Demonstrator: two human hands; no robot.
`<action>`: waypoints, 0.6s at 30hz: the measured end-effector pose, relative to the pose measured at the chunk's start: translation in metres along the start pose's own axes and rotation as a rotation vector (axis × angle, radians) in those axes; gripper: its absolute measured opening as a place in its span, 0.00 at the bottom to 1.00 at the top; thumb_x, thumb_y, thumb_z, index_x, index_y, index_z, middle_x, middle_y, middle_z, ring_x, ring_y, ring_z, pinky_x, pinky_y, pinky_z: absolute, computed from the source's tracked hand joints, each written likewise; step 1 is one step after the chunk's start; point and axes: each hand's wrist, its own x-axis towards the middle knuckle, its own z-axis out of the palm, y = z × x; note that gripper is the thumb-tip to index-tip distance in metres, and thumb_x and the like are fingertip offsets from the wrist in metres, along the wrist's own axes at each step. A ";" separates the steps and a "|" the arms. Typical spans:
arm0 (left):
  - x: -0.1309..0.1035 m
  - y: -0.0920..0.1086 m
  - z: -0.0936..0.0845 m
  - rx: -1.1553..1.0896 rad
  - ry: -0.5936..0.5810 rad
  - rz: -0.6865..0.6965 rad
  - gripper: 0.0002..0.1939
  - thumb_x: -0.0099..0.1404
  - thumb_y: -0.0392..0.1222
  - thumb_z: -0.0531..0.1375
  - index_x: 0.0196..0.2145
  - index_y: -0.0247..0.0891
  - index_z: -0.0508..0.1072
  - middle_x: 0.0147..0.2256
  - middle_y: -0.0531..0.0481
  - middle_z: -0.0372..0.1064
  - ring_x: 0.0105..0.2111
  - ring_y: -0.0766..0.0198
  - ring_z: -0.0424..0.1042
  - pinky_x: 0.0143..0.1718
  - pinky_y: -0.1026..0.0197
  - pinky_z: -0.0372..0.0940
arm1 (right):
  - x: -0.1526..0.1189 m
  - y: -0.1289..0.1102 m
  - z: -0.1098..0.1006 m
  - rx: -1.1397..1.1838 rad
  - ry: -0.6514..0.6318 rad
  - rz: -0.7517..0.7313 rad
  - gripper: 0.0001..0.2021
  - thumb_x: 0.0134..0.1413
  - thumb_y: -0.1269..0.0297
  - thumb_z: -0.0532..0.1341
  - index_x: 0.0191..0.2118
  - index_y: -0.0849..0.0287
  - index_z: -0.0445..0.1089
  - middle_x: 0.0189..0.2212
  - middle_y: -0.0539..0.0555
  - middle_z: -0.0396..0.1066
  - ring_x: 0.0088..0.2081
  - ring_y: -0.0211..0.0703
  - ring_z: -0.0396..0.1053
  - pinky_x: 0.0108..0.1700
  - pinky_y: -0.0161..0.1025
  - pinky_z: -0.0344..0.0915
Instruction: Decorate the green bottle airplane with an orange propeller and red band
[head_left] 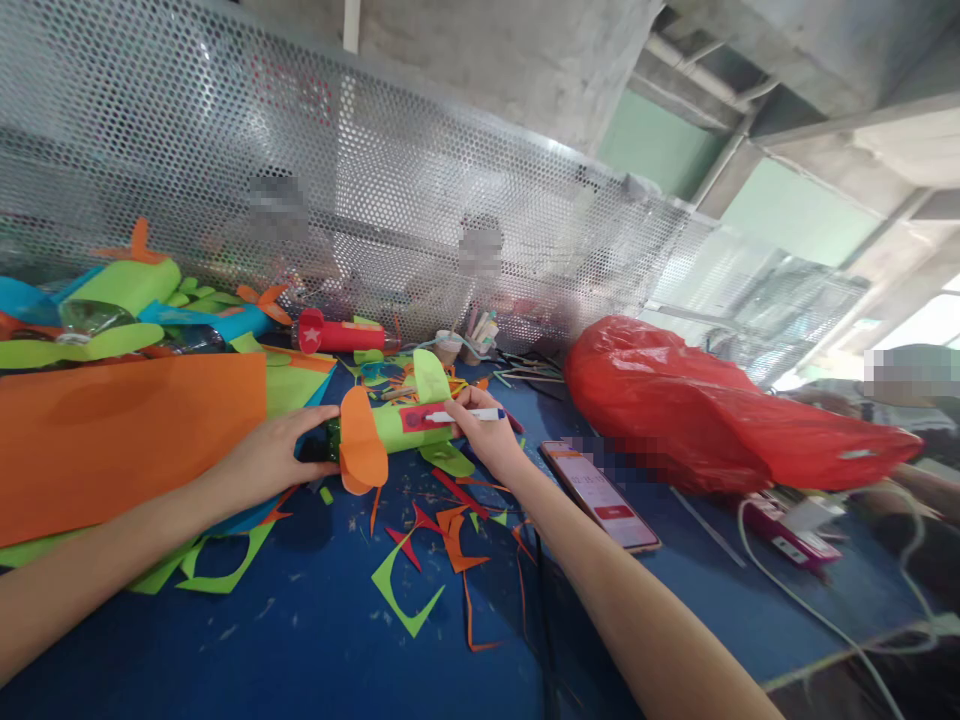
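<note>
A toy plane point(390, 428) with a green paper body lies on the blue table, with orange paper at its left end and green paper wings. My left hand point(281, 455) grips the plane's dark left end, thumb and fingers on either side of it. On the plane's body is a red paper strip point(414, 418) bearing dark drawn marks. My right hand point(487, 430) holds a white marker point(457, 415) with a blue end, its tip at the red strip. Some fingers of the right hand are tucked behind the marker.
Green and orange paper scraps point(409, 585) lie near me. Orange sheets point(135, 440) and finished paper planes point(210, 320) are at left. A phone point(600, 495) and a red plastic bag point(675, 400) sit at right. A perforated metal screen point(420, 180) stands behind; people are beyond it.
</note>
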 end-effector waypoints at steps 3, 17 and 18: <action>0.000 -0.001 0.001 -0.003 0.008 0.003 0.35 0.55 0.61 0.62 0.56 0.44 0.66 0.59 0.43 0.65 0.57 0.41 0.65 0.57 0.41 0.60 | 0.000 0.001 -0.001 0.003 0.007 0.006 0.11 0.46 0.61 0.61 0.21 0.54 0.58 0.12 0.42 0.60 0.17 0.36 0.55 0.24 0.36 0.52; 0.001 0.000 0.001 -0.037 0.019 -0.008 0.34 0.53 0.60 0.64 0.55 0.45 0.68 0.58 0.44 0.66 0.57 0.40 0.65 0.57 0.40 0.61 | 0.000 0.001 0.000 0.010 0.021 -0.007 0.11 0.46 0.59 0.61 0.22 0.54 0.58 0.13 0.43 0.60 0.18 0.36 0.55 0.25 0.36 0.52; 0.001 0.000 0.001 -0.036 0.020 -0.008 0.34 0.53 0.60 0.64 0.56 0.46 0.67 0.58 0.44 0.65 0.57 0.40 0.65 0.57 0.40 0.61 | 0.000 0.001 0.000 0.009 0.023 -0.009 0.11 0.46 0.59 0.60 0.22 0.54 0.58 0.13 0.43 0.60 0.18 0.36 0.55 0.25 0.36 0.52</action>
